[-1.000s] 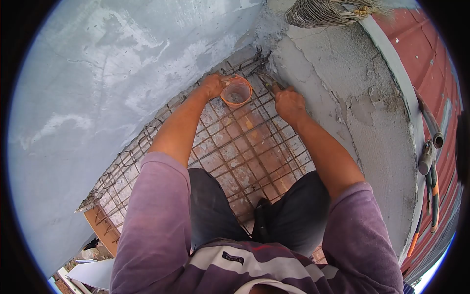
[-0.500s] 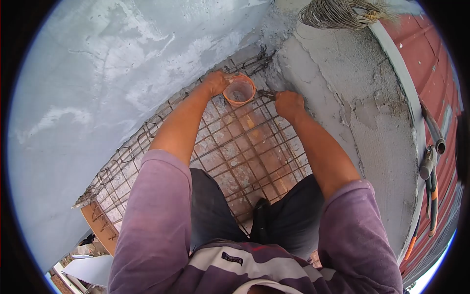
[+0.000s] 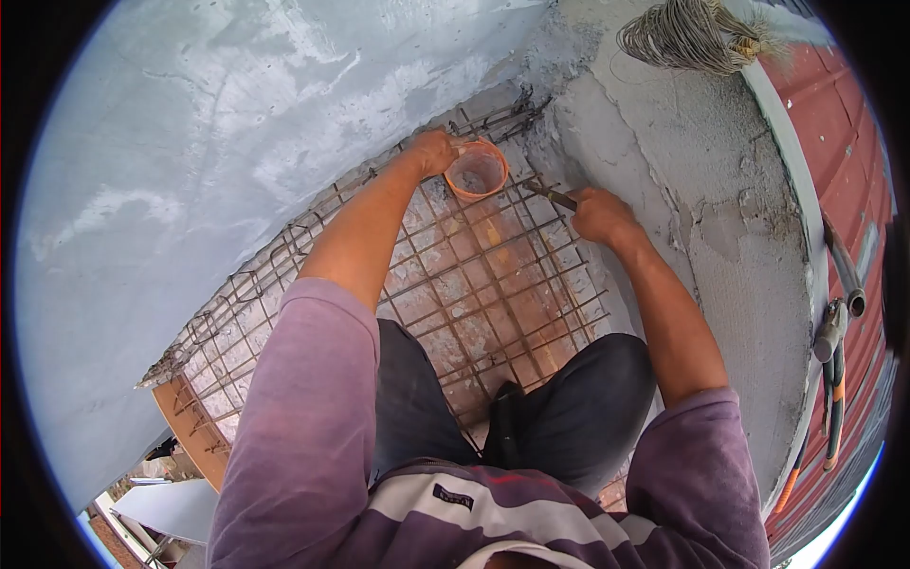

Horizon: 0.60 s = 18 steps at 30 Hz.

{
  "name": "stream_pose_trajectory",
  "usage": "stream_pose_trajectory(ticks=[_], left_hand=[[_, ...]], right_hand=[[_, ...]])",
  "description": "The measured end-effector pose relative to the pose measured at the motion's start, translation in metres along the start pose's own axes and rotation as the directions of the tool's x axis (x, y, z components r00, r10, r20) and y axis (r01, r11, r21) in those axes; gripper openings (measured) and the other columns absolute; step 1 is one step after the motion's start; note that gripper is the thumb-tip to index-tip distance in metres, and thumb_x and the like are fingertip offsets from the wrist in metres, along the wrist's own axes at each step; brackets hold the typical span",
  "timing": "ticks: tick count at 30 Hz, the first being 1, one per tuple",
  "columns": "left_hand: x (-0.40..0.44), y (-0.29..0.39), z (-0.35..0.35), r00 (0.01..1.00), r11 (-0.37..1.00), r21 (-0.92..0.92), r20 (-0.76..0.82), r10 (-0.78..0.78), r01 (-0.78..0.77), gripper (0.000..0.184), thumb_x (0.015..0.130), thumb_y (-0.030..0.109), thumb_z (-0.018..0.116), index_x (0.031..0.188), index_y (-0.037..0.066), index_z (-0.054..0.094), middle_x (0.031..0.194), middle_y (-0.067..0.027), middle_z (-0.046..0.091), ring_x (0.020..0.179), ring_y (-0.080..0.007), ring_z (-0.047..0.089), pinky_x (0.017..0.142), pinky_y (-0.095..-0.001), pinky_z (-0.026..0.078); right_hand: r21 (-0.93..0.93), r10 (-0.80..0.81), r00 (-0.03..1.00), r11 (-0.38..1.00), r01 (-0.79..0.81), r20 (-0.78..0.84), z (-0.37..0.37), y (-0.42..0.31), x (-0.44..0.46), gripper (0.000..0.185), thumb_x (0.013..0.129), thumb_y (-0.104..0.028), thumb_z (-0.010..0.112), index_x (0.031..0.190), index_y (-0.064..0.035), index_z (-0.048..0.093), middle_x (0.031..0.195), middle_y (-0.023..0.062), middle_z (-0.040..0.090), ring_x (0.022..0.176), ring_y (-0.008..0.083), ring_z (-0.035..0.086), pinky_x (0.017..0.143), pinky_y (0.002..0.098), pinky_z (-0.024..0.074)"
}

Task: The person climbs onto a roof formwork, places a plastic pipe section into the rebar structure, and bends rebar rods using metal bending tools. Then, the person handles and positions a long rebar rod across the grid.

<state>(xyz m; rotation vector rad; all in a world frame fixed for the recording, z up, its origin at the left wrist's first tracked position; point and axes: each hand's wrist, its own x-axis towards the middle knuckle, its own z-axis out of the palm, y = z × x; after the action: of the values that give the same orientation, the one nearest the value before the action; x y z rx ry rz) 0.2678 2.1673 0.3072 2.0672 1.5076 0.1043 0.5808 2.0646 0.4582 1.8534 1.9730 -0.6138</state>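
My left hand (image 3: 436,152) is closed on the near-left rim of a small orange bucket (image 3: 477,196), whose open mouth faces me. The bucket's inside is pinkish and stained. It stands over a grid of steel rebar (image 3: 441,329). To the right of the bucket, my right hand (image 3: 599,215) is wrapped around a dark, narrow hand tool (image 3: 555,196). The tool's far end points left over the bars, apart from the bucket. Its exact kind is unclear.
A smooth grey wall (image 3: 161,190) rises on the left, and a rough mortar wall (image 3: 664,180) on the right. Tie wire (image 3: 690,36) lies bundled on the right wall's top. Beyond are a red metal sheet (image 3: 839,161) and hanging tools (image 3: 832,332). A brown board (image 3: 190,427) borders the grid.
My right hand and its tool have drawn away from the bucket to the right. My right knee has swung outward. The view has shifted slightly; my left hand stays on the bucket.
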Motion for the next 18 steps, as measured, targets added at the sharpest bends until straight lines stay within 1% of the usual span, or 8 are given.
stream_pose_trajectory(ticks=[2,5,7,8,10,13,16,18], left_hand=[[0.0,-0.001,0.001,0.999,0.999,-0.037,0.039,-0.027,0.028,0.04,0.104,0.045,0.054,0.141,0.03,0.064,0.132,-0.0253,0.066,0.122,-0.0429,0.062,0.106,-0.0463,0.048],[0.011,-0.005,0.001,0.994,0.989,-0.114,0.071,-0.082,0.09,0.038,0.101,0.046,0.057,0.131,0.028,0.072,0.127,-0.0251,0.068,0.119,-0.0426,0.064,0.103,-0.0461,0.05],[0.013,-0.004,-0.002,0.985,0.967,-0.195,0.073,-0.155,0.166,0.038,0.1,0.046,0.057,0.127,0.026,0.074,0.125,-0.0241,0.07,0.117,-0.0424,0.065,0.102,-0.0459,0.05],[0.016,-0.005,-0.002,0.991,0.975,-0.182,0.065,-0.114,0.125,0.038,0.099,0.046,0.057,0.128,0.027,0.074,0.126,-0.023,0.07,0.118,-0.0418,0.065,0.102,-0.0455,0.05],[0.017,-0.013,0.002,0.998,0.986,-0.158,0.051,-0.04,0.048,0.039,0.099,0.046,0.057,0.129,0.027,0.073,0.128,-0.0208,0.069,0.118,-0.0406,0.065,0.103,-0.0447,0.05],[0.012,-0.01,-0.002,0.995,0.988,-0.148,0.099,-0.019,0.034,0.042,0.102,0.045,0.054,0.14,0.03,0.066,0.135,-0.0203,0.067,0.121,-0.0387,0.063,0.105,-0.0419,0.048],[0.011,-0.003,-0.008,0.985,0.992,-0.108,0.165,-0.048,0.066,0.043,0.103,0.048,0.053,0.142,0.034,0.064,0.146,-0.0233,0.058,0.132,-0.041,0.056,0.112,-0.0419,0.043],[0.005,0.007,-0.012,0.987,0.998,-0.031,0.152,-0.057,0.062,0.043,0.103,0.05,0.052,0.143,0.036,0.062,0.152,-0.0258,0.05,0.138,-0.0434,0.05,0.117,-0.0424,0.039]], right_hand=[[0.008,-0.125,0.986,0.992,0.125,0.107,-0.008,0.009,-0.018,0.036,0.095,-0.029,0.061,0.129,-0.0195,0.072,0.119,0.0143,0.074,0.112,0.0355,0.07,0.099,0.046,0.0533],[0.161,-0.287,0.943,0.952,0.261,0.17,-0.002,-0.007,-0.043,0.04,0.095,-0.035,0.065,0.13,-0.0179,0.071,0.115,0.0171,0.075,0.111,0.0364,0.07,0.098,0.0471,0.0534],[0.114,-0.267,0.952,0.961,0.251,0.151,0.009,-0.038,-0.051,0.038,0.095,-0.034,0.065,0.127,-0.0155,0.072,0.112,0.0183,0.075,0.109,0.036,0.07,0.097,0.0468,0.0536],[0.089,-0.257,0.957,0.965,0.246,0.138,0.014,-0.056,-0.052,0.037,0.095,-0.034,0.064,0.126,-0.0143,0.072,0.111,0.0189,0.075,0.109,0.0357,0.07,0.096,0.0467,0.0537],[0.018,-0.294,0.955,0.956,0.293,0.043,0.028,-0.089,-0.046,0.032,0.096,-0.028,0.061,0.119,-0.0093,0.074,0.11,0.0185,0.076,0.11,0.0336,0.071,0.095,0.0433,0.0545],[-0.126,-0.353,0.923,0.933,0.336,-0.153,0.076,-0.111,-0.009,0.027,0.095,-0.021,0.058,0.113,-0.0081,0.075,0.109,0.0163,0.077,0.106,0.0319,0.074,0.085,0.0455,0.0586],[-0.417,-0.423,0.906,0.821,0.39,0.015,0.11,-0.124,0.012,0.028,0.094,-0.017,0.055,0.111,-0.0097,0.076,0.109,0.0156,0.077,0.097,0.0312,0.076,0.071,0.0497,0.06],[-0.35,-0.455,0.888,0.845,0.405,-0.07,0.104,-0.131,0.025,0.027,0.093,-0.018,0.056,0.109,-0.0097,0.077,0.107,0.0152,0.078,0.092,0.0317,0.077,0.064,0.0513,0.0589]])
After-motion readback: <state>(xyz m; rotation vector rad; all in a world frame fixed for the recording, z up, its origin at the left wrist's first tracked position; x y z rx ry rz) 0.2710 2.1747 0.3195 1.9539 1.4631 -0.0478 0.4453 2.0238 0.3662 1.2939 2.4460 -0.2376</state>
